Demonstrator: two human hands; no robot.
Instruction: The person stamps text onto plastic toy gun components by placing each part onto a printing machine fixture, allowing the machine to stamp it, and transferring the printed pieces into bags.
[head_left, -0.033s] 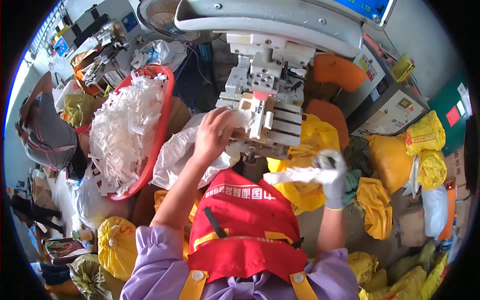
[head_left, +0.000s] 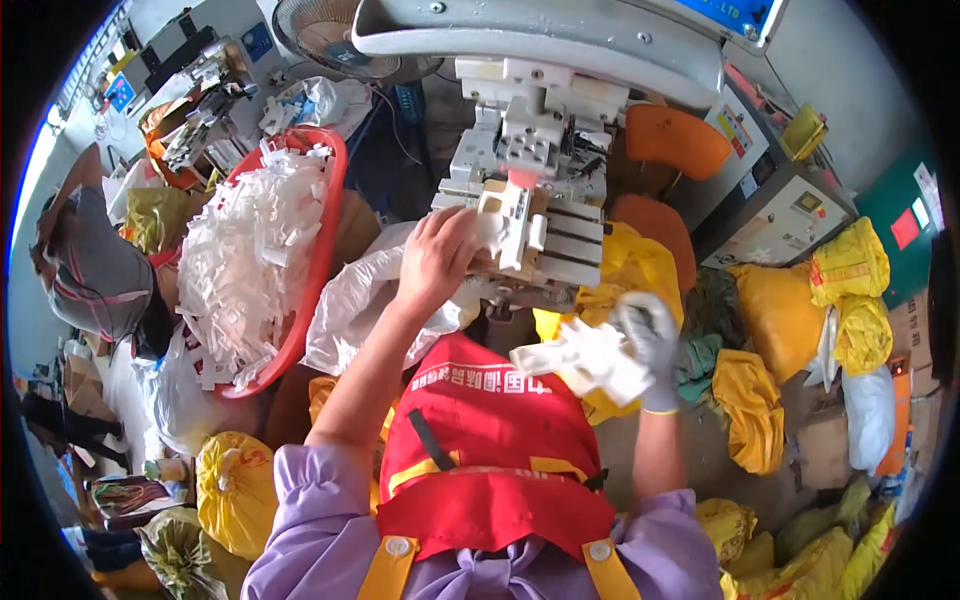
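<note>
My bare left hand [head_left: 438, 258] is at the left side of the machine's fixture [head_left: 515, 225], fingers curled round a white plastic piece [head_left: 489, 233] there. A pink pad [head_left: 522, 178] hangs under the machine's head, just above the fixture. To the right and nearer my body, my right hand [head_left: 648, 345] wears a grey-white glove. Its fingers are closed on several white plastic parts [head_left: 580, 358], held in the air in front of my red apron [head_left: 490, 400]. The gloved fingertips are partly hidden.
A red tub [head_left: 335, 215] heaped with white plastic parts [head_left: 255, 260] stands at left, beside a clear plastic bag [head_left: 350, 305]. Yellow bags [head_left: 640, 265] lie right of the machine, near an orange chair [head_left: 675, 145]. Another person [head_left: 95, 265] sits far left.
The white parts in my right hand have turned, from a narrow edge-on strip to a broader spread face. My left hand has shifted slightly right at the fixture.
</note>
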